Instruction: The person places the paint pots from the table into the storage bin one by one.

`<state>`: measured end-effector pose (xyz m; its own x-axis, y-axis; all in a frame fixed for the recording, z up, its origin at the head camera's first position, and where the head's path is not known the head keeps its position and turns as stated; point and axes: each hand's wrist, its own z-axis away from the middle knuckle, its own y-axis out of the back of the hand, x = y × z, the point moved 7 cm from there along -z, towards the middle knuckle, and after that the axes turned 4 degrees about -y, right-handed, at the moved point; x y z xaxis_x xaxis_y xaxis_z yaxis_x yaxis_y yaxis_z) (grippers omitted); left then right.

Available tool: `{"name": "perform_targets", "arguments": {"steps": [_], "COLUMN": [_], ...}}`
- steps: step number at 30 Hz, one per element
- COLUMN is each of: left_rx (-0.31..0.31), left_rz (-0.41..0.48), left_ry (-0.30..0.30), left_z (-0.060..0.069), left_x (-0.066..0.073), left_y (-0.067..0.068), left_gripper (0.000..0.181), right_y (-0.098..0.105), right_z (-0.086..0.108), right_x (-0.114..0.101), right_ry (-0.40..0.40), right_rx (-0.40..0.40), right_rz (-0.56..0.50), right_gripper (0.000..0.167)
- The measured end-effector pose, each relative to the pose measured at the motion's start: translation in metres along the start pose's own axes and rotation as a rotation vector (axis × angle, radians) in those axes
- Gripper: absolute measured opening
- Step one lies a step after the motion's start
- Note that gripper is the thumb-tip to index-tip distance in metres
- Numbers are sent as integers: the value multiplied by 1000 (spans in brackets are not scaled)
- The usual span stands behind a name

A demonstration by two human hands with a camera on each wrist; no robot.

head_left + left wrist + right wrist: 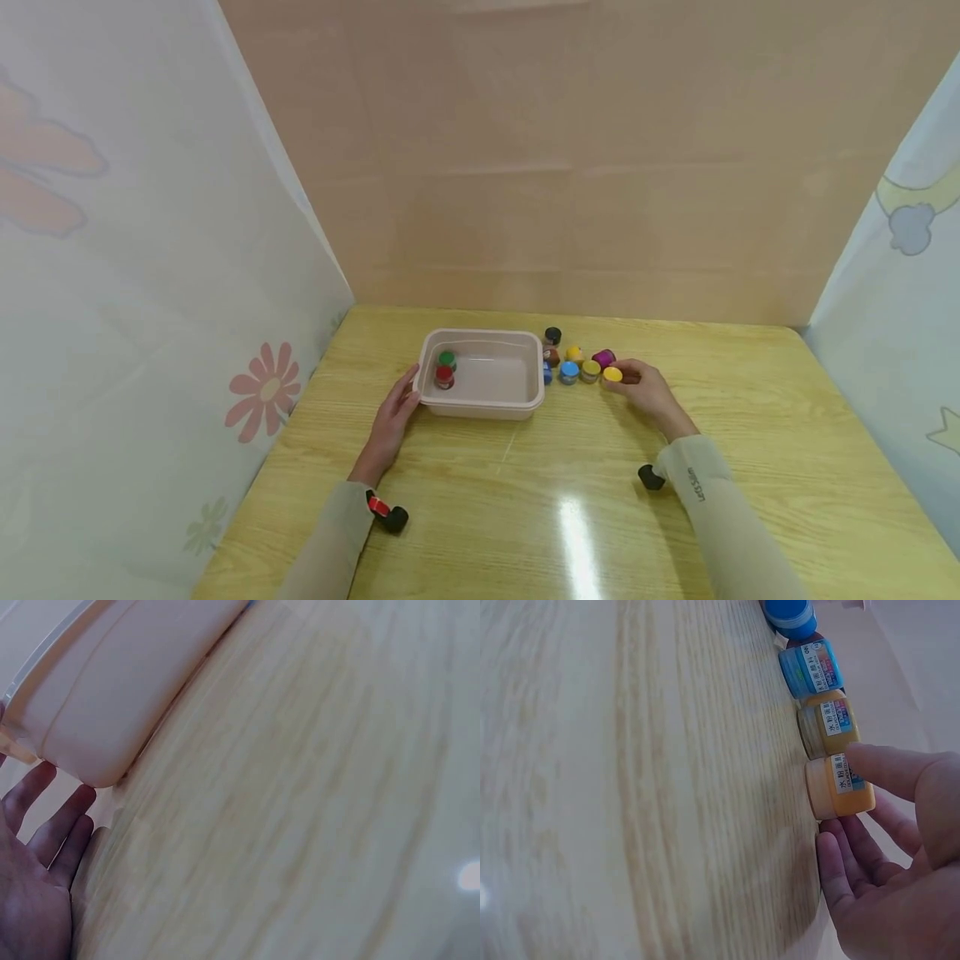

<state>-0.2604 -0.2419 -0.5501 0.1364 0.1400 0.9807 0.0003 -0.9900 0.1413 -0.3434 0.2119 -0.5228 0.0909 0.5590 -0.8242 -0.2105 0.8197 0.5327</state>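
A pale pink plastic basin (491,383) stands on the table, holding a green-lidded jar (447,359) and a red-lidded jar (445,377) at its left end. My left hand (392,421) rests against the basin's left end; in the left wrist view its fairly straight fingers (64,821) touch the outer wall. To the right, my right hand (647,390) pinches a small yellow paint jar (844,787) between thumb and fingers. That jar ends a row with an ochre jar (830,724) and a light-blue jar (812,667).
Behind the row are a purple jar (603,358), an orange-yellow jar (574,354), a brown jar (552,357) and a black jar (552,336). A dark-blue jar (547,372) sits close against the basin's right side. Patterned cloth (172,333) hangs at both sides.
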Motion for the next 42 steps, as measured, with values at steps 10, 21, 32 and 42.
{"name": "perform_targets", "arguments": {"steps": [10, 21, 32, 42], "left_rx": [-2, -8, -6, -6], "left_rz": [-19, -7, -22, -38], "left_ry": [-34, -3, -38, -29], "left_z": [1, -2, -1, 1], "left_x": [0, -4, -1, -2], "left_y": [1, 0, 1, 0], "left_gripper": [51, 53, 50, 52], "right_y": [-1, 5, 15, 17], "right_z": [-1, 1, 5, 11], "right_x": [1, 4, -5, -23], "right_ry": [5, 2, -7, 19], "right_rx": [15, 33, 39, 31], "right_rz": [15, 23, -8, -159], "right_gripper": [51, 51, 58, 70]}}
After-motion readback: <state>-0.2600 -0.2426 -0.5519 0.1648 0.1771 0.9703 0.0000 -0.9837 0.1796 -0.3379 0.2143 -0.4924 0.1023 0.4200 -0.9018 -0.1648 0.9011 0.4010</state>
